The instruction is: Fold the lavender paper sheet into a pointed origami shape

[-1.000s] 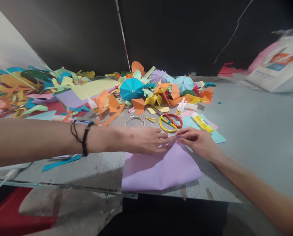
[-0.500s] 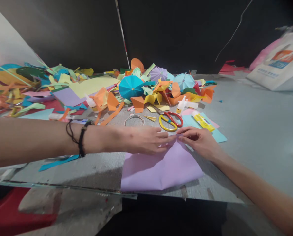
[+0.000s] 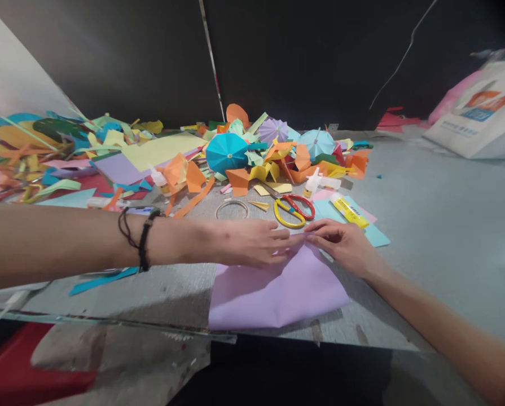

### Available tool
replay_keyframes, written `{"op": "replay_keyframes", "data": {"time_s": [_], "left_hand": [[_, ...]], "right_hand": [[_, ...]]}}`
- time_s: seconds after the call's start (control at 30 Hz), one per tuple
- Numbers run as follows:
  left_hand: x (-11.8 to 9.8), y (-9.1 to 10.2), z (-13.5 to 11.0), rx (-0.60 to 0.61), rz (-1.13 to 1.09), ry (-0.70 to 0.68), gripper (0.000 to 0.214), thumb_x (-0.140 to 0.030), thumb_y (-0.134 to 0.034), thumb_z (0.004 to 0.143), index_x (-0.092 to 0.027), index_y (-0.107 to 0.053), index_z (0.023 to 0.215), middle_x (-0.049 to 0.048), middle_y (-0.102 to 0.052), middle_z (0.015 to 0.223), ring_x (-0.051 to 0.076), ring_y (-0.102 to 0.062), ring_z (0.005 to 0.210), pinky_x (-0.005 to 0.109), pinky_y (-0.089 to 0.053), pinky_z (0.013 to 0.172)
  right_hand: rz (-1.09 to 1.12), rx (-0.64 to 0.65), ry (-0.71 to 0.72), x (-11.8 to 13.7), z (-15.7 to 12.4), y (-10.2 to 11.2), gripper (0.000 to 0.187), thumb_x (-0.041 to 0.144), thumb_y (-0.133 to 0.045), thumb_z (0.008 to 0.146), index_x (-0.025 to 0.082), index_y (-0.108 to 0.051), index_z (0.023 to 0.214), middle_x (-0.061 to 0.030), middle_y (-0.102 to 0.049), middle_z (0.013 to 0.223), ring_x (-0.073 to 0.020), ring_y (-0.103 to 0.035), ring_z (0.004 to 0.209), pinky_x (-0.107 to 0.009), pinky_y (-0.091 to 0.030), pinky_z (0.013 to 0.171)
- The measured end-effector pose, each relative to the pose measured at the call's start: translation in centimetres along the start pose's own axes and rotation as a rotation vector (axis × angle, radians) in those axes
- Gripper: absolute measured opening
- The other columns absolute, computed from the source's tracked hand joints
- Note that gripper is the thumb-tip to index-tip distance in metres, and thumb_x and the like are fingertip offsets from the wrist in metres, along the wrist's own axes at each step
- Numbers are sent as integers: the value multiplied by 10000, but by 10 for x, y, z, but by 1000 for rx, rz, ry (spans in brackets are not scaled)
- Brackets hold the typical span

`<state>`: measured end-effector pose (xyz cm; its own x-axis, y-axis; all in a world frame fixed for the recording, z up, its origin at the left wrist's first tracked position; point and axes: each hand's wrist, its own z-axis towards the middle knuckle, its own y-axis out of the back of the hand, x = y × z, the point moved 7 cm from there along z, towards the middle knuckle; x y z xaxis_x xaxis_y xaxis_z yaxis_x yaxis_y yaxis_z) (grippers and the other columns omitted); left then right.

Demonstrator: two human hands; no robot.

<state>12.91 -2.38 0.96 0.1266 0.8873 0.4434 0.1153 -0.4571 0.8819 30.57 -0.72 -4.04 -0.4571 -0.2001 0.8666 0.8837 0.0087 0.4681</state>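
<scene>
A folded sheet of purple paper [image 3: 273, 299] lies at the table's front edge, its far corner between my two hands. My left hand [image 3: 256, 242] reaches across from the left, palm down, with its fingertips on the paper's far edge; its thumb is hidden. At the far corner, my right hand [image 3: 341, 239] pinches the paper between thumb and fingers. Just beyond them lie scissors [image 3: 292, 211] with one red and one yellow handle. A silver ring [image 3: 232, 210] and a small folded yellow paper piece [image 3: 259, 206] are to their left.
A yellow glue stick [image 3: 349, 211] rests on light blue paper [image 3: 373, 234] at right. Glue bottles [image 3: 312, 183], paper scraps and a blue paper umbrella [image 3: 227, 153] are heaped along the back. A white bag [image 3: 474, 121] stands far right, and a blue strip [image 3: 102, 281] lies front left.
Both hands keep nearly the same place on the purple paper. The view has shifted very slightly; nothing was picked up or let go.
</scene>
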Motion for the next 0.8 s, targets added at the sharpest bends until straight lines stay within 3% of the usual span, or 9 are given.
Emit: {"op": "replay_keyframes", "data": {"time_s": [0.17, 0.43, 0.67, 0.8], "left_hand": [[-3, 3, -2, -92, 40, -44, 479, 0, -558, 815, -254, -696, 1196, 52, -492, 1597, 234, -585, 1310, 313, -525, 892], [-2, 3, 0, -1, 18, -25, 511, 21, -539, 841, -285, -710, 1213, 12, -483, 1608, 222, -581, 1330, 310, -519, 955], [-2, 7, -1, -37, 39, -33, 513, 13, -590, 794, -267, -714, 1206, 37, -475, 1613, 245, -618, 1268, 322, -544, 905], [-2, 3, -1, 42, 35, -33, 552, 11, -579, 799, -284, -688, 1252, 21, -404, 1660, 237, -580, 1317, 326, -531, 943]], "right_hand": [[-15, 2, 6, 1, 0, 0, 255, 449, -729, 861, 242, -833, 756, -84, -768, 1040, -183, -654, 714, -348, -504, 628], [-13, 5, 5, 1, -1, 1, 277, 444, -718, 883, 235, -825, 736, -85, -766, 1036, -214, -691, 813, -353, -511, 671], [-14, -2, -6, 0, -1, 1, 295, 455, -720, 874, 226, -812, 714, -92, -766, 1033, -216, -693, 798, -356, -513, 666], [-7, -14, 4, 0, -1, 1, 301, 480, -726, 868, 232, -816, 723, -94, -770, 1028, -236, -706, 837, -368, -525, 695]]}}
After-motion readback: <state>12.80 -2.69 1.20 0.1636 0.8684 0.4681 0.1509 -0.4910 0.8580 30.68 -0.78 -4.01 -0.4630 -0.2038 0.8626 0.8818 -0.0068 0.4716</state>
